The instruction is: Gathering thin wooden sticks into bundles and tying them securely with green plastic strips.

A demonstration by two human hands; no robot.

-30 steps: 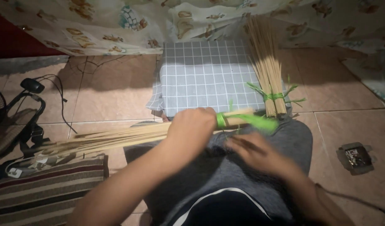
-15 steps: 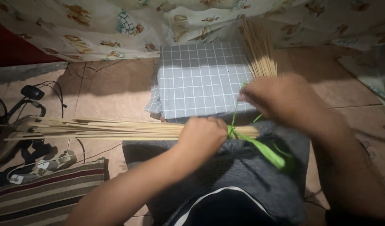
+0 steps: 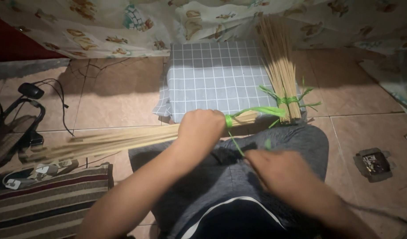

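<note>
Two hands work over the lap: left hand (image 3: 202, 128) clamped around a bundle of thin tan sticks (image 3: 124, 139), now tilted leftward; right hand (image 3: 278, 170), blurred, has dropped from the bundle, pinching green plastic twine (image 3: 238, 148), drawing the wrap tight

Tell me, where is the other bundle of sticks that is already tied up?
In the head view, the tied bundle lies at upper right, on the right edge of the grey checked cloth, just beyond the person's knee.
</note>
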